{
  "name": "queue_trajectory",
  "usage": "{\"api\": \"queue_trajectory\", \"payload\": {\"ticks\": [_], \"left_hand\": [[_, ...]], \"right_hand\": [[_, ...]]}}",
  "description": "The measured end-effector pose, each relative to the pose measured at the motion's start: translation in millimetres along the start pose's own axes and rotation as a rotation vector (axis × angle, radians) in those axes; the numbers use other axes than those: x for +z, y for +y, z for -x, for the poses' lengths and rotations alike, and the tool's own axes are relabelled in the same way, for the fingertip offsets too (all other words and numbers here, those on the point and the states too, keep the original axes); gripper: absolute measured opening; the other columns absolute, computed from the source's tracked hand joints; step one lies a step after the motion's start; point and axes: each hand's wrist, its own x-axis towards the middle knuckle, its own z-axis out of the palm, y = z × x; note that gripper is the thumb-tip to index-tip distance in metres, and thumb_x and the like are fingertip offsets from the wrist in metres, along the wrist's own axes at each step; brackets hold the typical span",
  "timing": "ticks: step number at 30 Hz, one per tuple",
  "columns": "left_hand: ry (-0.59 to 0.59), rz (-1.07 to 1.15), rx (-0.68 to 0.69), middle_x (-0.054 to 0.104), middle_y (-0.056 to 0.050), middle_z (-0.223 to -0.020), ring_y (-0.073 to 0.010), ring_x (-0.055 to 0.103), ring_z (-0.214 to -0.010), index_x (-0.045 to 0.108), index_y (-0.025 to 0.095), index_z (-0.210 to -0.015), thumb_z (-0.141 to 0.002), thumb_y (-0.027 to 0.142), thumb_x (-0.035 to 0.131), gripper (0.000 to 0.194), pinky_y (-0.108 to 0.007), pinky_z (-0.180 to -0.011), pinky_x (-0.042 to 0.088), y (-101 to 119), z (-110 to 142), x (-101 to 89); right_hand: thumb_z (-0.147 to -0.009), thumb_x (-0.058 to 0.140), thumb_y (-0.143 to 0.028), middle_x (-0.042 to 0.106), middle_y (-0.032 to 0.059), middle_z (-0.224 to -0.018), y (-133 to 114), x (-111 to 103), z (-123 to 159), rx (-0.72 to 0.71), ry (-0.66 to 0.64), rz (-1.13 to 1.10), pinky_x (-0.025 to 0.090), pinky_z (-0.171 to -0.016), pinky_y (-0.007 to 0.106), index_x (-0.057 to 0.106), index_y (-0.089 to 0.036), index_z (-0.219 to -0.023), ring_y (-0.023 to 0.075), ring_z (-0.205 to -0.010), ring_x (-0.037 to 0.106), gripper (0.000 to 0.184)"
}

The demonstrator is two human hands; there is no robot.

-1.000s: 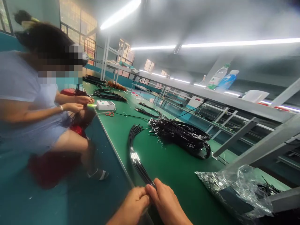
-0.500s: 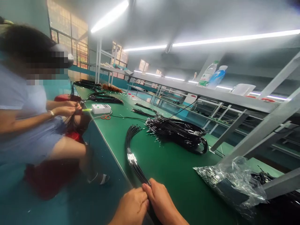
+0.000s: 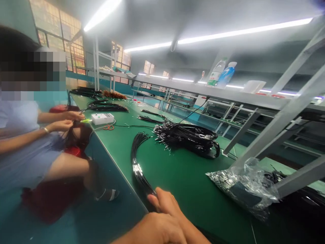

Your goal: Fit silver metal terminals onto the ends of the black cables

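A bundle of thin black cables [image 3: 138, 166] with shiny ends curves along the left edge of the green tabletop, towards me. My right hand [image 3: 166, 200] is closed around it, thumb lying along the top. Lower down, my left hand [image 3: 157, 228] crosses in front of the right wrist, slightly blurred. Its fingers curl under and whatever they hold is hidden. The near part of the bundle is covered by both hands. Ahead on the table [image 3: 165, 169] lies a larger coiled heap of black cables [image 3: 188, 137] with many silvery tips.
At left a seated co-worker [image 3: 25, 118] handles dark cables beside a white box [image 3: 102, 118]. A clear plastic bag [image 3: 243, 189] lies at right, near slanted metal supports [image 3: 281, 132]. Two bottles [image 3: 220, 74] stand on the shelf. More cable bundles [image 3: 106, 105] lie farther back.
My left hand has moved down and right, across the right wrist, and now hides more of the bundle. The whole view has shifted slightly, so things appear farther left. My right hand still grips the cables.
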Motion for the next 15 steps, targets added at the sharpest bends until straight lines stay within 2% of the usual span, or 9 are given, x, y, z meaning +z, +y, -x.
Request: {"api": "queue_trajectory", "payload": {"ticks": [2, 4, 6, 8, 11, 13, 15], "left_hand": [[-0.044, 0.046, 0.056, 0.066, -0.004, -0.083, -0.0166, 0.061, -0.080, 0.069, 0.015, -0.087, -0.093, 0.039, 0.045, 0.035, -0.028, -0.077, 0.048, 8, -1, -16.3], [-0.019, 0.110, 0.091, 0.063, -0.005, -0.077, -0.0170, 0.059, -0.078, 0.070, 0.014, -0.077, -0.092, 0.043, 0.042, 0.043, -0.026, -0.077, 0.046, 12, -1, -29.4], [0.032, 0.140, 0.064, 0.060, -0.004, -0.075, -0.0163, 0.056, -0.075, 0.068, 0.013, -0.073, -0.090, 0.045, 0.043, 0.044, -0.025, -0.074, 0.044, 11, -1, -37.6], [0.030, 0.128, 0.006, 0.059, -0.003, -0.074, -0.0156, 0.055, -0.074, 0.067, 0.014, -0.072, -0.090, 0.044, 0.046, 0.041, -0.024, -0.073, 0.043, 8, -1, -42.1], [0.000, 0.094, -0.060, 0.059, -0.003, -0.075, -0.0162, 0.053, -0.076, 0.066, 0.015, -0.070, -0.089, 0.046, 0.047, 0.041, -0.024, -0.073, 0.042, 6, -3, -46.1], [-0.005, 0.078, -0.104, 0.057, -0.002, -0.075, -0.0168, 0.051, -0.077, 0.063, 0.016, -0.069, -0.087, 0.052, 0.047, 0.043, -0.025, -0.073, 0.042, 7, -7, -48.4], [-0.032, 0.045, -0.137, 0.055, -0.001, -0.074, -0.0162, 0.049, -0.074, 0.060, 0.018, -0.069, -0.086, 0.056, 0.047, 0.044, -0.024, -0.071, 0.042, 10, -12, -50.8]], "right_hand": [[-0.084, 0.053, -0.034, 0.074, 0.0085, -0.083, -2, -4, 2, 0.017, 0.001, 0.001, 0.030, -0.050, 0.026, 0.060, -0.022, -0.083, 0.0241, -0.075, 0.067, 0.014], [-0.084, 0.052, -0.024, 0.074, 0.0100, -0.086, -6, -3, 4, 0.036, 0.021, -0.008, 0.035, -0.053, 0.026, 0.061, -0.021, -0.090, 0.0261, -0.079, 0.068, 0.011], [-0.085, 0.047, -0.015, 0.073, 0.0124, -0.088, -12, 2, 5, 0.051, 0.045, -0.028, 0.040, -0.061, 0.029, 0.061, -0.020, -0.097, 0.0284, -0.086, 0.068, 0.020], [-0.086, 0.045, -0.011, 0.073, 0.0147, -0.089, -17, 7, 0, 0.064, 0.054, -0.067, 0.044, -0.067, 0.033, 0.063, -0.018, -0.096, 0.0291, -0.089, 0.067, 0.022], [-0.091, 0.048, -0.019, 0.071, 0.0120, -0.090, -23, 7, -13, 0.075, 0.035, -0.161, 0.048, -0.071, 0.035, 0.065, -0.016, -0.091, 0.0241, -0.086, 0.067, 0.017], [-0.091, 0.053, -0.028, 0.068, 0.0072, -0.098, -24, 3, -16, 0.060, 0.024, -0.235, 0.051, -0.075, 0.036, 0.063, -0.016, -0.098, 0.0196, -0.087, 0.065, 0.017], [-0.090, 0.056, -0.032, 0.064, 0.0050, -0.107, -25, -3, -8, 0.030, 0.033, -0.313, 0.052, -0.078, 0.037, 0.060, -0.018, -0.107, 0.0182, -0.091, 0.063, 0.022]]}}
